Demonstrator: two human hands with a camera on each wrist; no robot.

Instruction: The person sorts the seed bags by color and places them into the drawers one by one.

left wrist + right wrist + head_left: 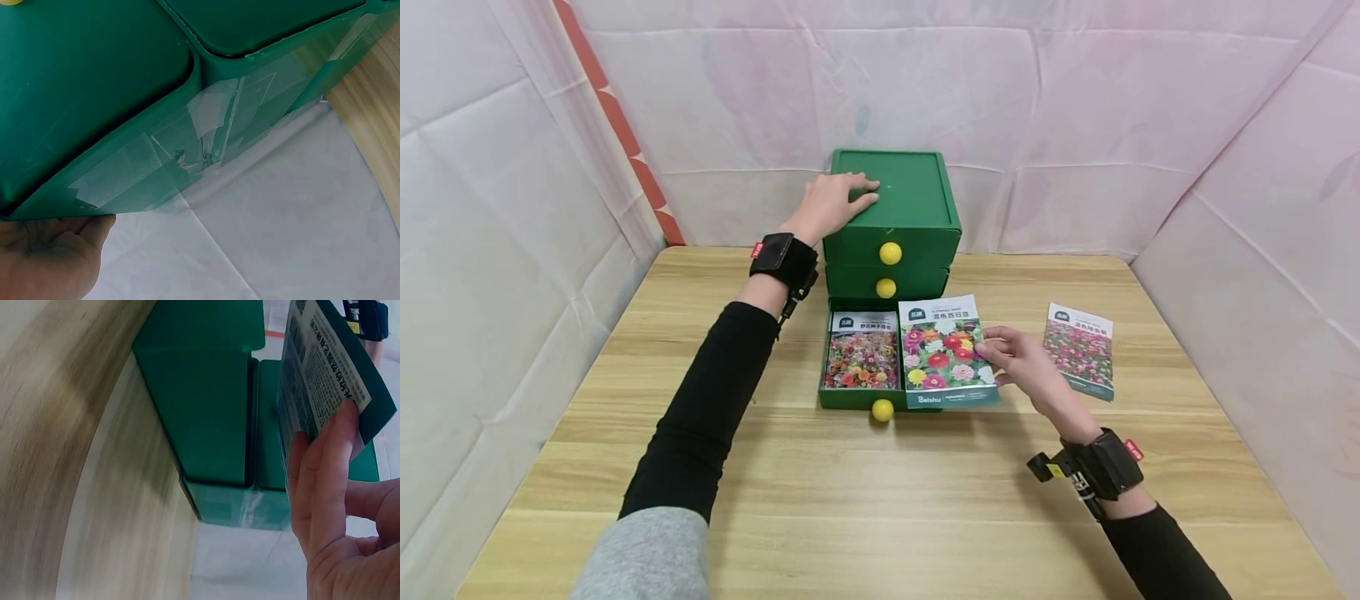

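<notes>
**Seed packet held over open bottom drawer**

Nearest the front edge of the desk (880,517): two forearms in black sleeves, each with a black wrist strap. A little farther in, the right hand (1026,362), fingers curled round the right edge of a seed packet (946,352) with a flower print, thumb on top and fingers beneath, as seen also from the right wrist view, where the fingertips (331,456) press the printed back of the packet. Packet held roughly flat, overlapping the right side of the open bottom drawer (859,398), whose yellow knob (883,409) points toward the front edge. Inside that drawer, on its left side, a second flower packet (862,350) lying flat. Well apart to the right, toward the right edge of the desk, a third packet (1079,349) lying on the wood.

Farther back, near the rear edge: green drawer cabinet (891,221) with two upper drawers closed, each showing a yellow knob. Left hand (831,204) resting flat on the cabinet's top at its left side, fingers straight, gripping nothing.
</notes>
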